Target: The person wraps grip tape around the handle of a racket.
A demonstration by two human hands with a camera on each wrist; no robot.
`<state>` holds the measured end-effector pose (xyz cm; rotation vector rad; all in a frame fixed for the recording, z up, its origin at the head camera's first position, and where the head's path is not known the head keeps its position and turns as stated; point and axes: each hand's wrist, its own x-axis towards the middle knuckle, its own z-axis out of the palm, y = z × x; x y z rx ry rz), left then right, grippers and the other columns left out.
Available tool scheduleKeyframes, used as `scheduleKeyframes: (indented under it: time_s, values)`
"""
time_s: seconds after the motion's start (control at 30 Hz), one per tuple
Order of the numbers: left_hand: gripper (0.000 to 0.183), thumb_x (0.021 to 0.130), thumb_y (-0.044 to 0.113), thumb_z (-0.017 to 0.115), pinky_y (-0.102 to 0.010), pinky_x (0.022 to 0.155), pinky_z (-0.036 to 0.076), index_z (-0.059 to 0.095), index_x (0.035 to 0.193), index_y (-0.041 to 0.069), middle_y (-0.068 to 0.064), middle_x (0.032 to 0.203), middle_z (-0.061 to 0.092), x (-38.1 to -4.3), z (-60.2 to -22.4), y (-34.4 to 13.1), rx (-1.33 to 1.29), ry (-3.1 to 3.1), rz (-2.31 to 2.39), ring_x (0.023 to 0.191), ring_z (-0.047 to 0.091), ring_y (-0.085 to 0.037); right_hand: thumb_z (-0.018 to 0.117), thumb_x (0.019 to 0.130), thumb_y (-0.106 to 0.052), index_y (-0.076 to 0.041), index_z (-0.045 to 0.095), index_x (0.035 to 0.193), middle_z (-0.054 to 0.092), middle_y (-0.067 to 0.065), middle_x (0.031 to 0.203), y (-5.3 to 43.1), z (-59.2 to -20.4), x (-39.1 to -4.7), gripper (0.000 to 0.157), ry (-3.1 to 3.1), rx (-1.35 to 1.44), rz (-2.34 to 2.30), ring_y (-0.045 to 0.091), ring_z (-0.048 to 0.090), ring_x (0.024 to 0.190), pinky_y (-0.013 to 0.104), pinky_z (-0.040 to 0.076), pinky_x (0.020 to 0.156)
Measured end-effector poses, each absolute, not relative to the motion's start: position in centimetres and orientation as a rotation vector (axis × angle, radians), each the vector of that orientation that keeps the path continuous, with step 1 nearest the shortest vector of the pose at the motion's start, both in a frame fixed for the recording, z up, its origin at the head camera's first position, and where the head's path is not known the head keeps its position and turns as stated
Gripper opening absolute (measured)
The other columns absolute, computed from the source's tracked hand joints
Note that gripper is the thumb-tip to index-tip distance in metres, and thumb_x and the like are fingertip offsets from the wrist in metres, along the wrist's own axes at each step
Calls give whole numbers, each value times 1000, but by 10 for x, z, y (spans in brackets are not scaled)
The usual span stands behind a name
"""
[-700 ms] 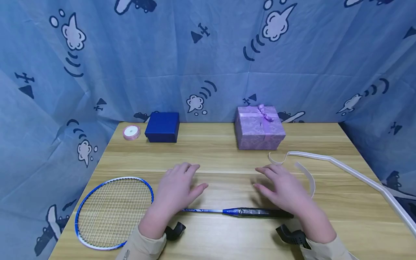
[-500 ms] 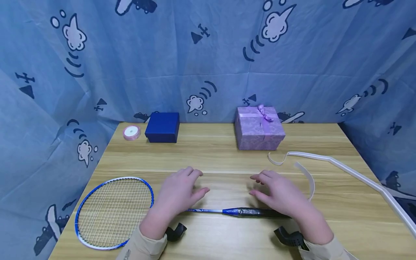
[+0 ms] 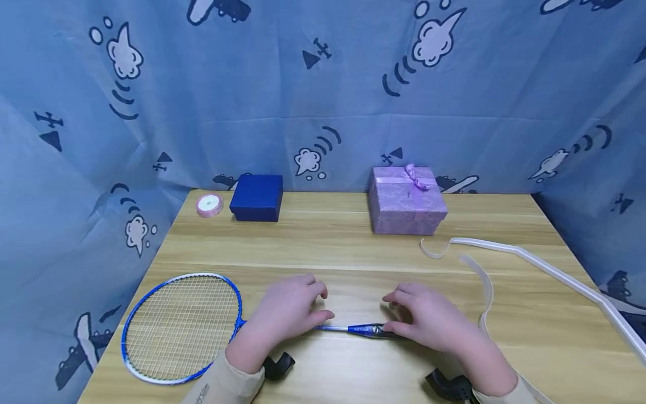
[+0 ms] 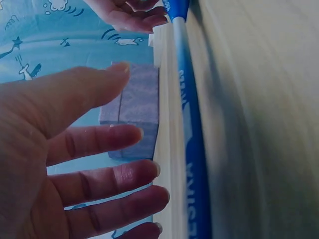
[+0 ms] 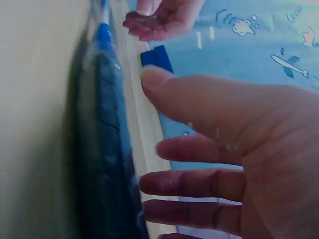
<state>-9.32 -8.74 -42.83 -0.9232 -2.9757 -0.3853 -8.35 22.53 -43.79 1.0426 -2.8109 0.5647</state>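
Observation:
A blue-and-white badminton racket (image 3: 184, 328) lies across the front of the table, its strung head at the left and grip at the right. Over the shaft is my left hand (image 3: 285, 311), fingers loosely bent and holding nothing. The left wrist view shows the blue shaft (image 4: 194, 149) just beyond those fingertips. My right hand (image 3: 426, 317) hovers over the black grip and hides most of it in the head view. From the right wrist, the dark handle (image 5: 104, 144) runs close beside the fingers, which are apart and grip nothing.
At the back stand a pink ribbon spool (image 3: 209, 205), a dark blue box (image 3: 256, 197) and a purple gift box (image 3: 407, 201) with a bow. A long white strip (image 3: 550, 269) bends across the right side. A patterned blue curtain (image 3: 323, 78) encloses the table.
Both hands have come down nearer the racket and slightly toward each other. The right hand now covers more of the grip. The head view has shifted a little.

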Motion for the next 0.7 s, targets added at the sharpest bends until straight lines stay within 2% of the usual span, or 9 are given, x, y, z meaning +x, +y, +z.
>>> scheduleKeyframes:
  time_s: [0.23,0.7]
  values:
    - [36,87,57,77,-24,55,37,71,103,26,14,84,53,-95,-436,-75,-1054,-3013,-403,65,45,-4,90,77,-46,-20,73,110,56,-14,94,228,-438,-73,45,-2867,1068,557,-1,43,77,23,42,67]
    - [15,88,40,81,-24,62,41,70,90,30,15,79,55,-92,-436,-82,-1168,-3067,-361,66,46,-1,91,77,-34,-28,70,98,57,-17,94,217,-445,-75,30,-2867,1163,526,1,52,85,32,52,73]
